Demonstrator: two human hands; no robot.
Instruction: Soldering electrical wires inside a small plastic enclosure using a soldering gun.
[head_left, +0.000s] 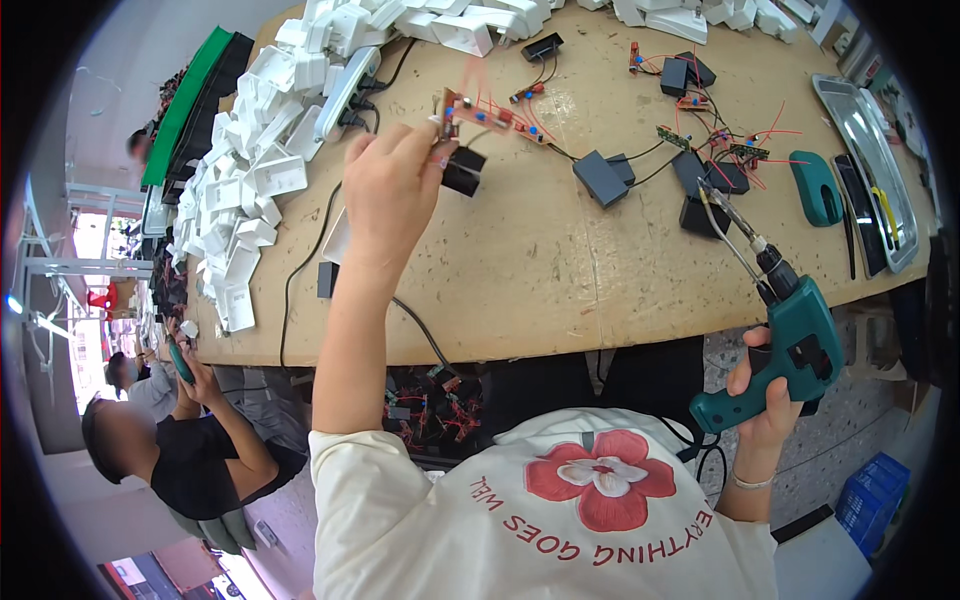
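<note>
My left hand (392,190) is raised over the table, its fingers pinching a small circuit board (447,112) with red wires that blur slightly. Just below those fingers hangs a black box (463,172); whether it is wired to this board I cannot tell. Near the table's front right edge, my right hand (768,405) grips a green soldering gun (803,340) by its handle. Its metal tip and thin feed tube point up and left, towards a cluster of black boxes (707,218) and wired boards (748,152). Another dark grey box (602,178) lies between my hands.
White plastic housings (240,190) are heaped along the left and far edges, beside a power strip (346,92). A metal tray (875,160) and a green cover-like piece (816,188) lie right. Wired boards (440,410) fill a container below the table. Another person (215,450) works at left.
</note>
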